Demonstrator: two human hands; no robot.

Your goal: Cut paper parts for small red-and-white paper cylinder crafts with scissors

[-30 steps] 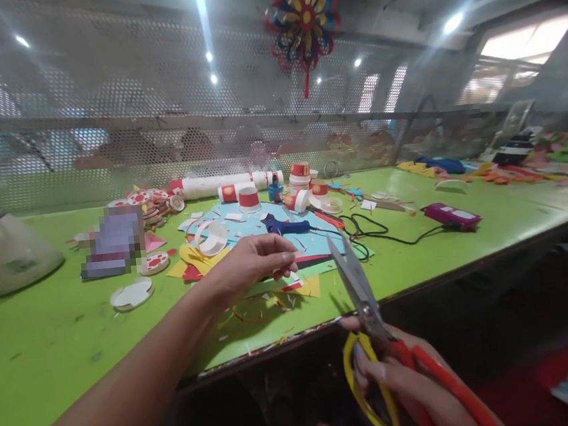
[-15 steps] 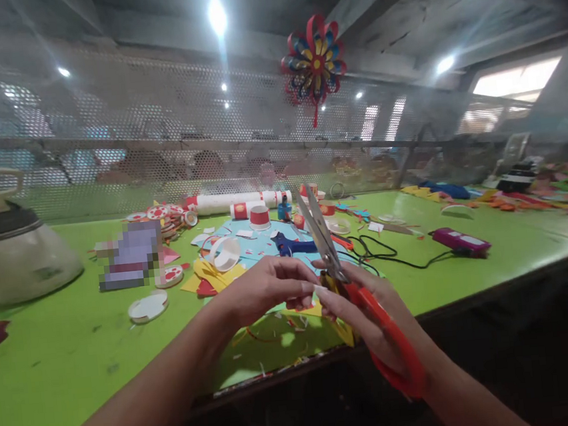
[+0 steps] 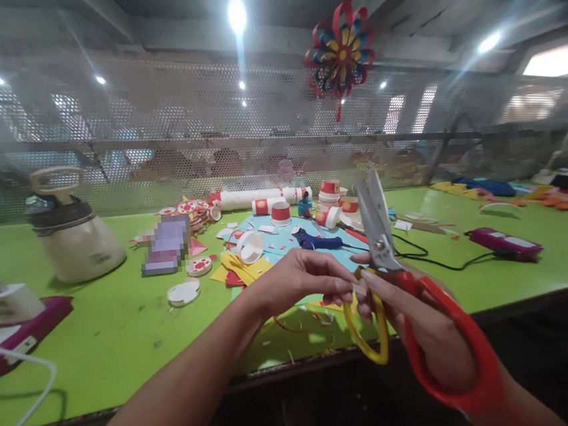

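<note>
My right hand point(image 3: 425, 326) has red-handled scissors point(image 3: 379, 230) hooked over it, the blades pointing up and slightly apart. Its thumb and fingertips also pinch near a narrow yellow strip point(image 3: 383, 347), bent into a loop that hangs below the fingers. My left hand point(image 3: 303, 281) is closed, its fingertips meeting the right ones at the top of that loop. A small whitish piece point(image 3: 359, 289) shows between the fingertips; what it is I cannot make out. Behind the hands lie a blue glue gun point(image 3: 319, 240) and yellow paper pieces point(image 3: 242, 267).
Red-and-white paper cups point(image 3: 281, 213) and a long white tube point(image 3: 252, 198) stand toward the back. A beige kettle-like jug point(image 3: 79, 249), a blurred-out phone point(image 3: 166, 244) and a purple power strip point(image 3: 37, 334) are left. Another purple strip point(image 3: 505, 243) lies right. A paper flower point(image 3: 341, 53) hangs above.
The view has turned left, so the table and hands appear further right. The yellow strip now hangs as a wider rounded loop under the fingers. The scissors are still in my right hand.
</note>
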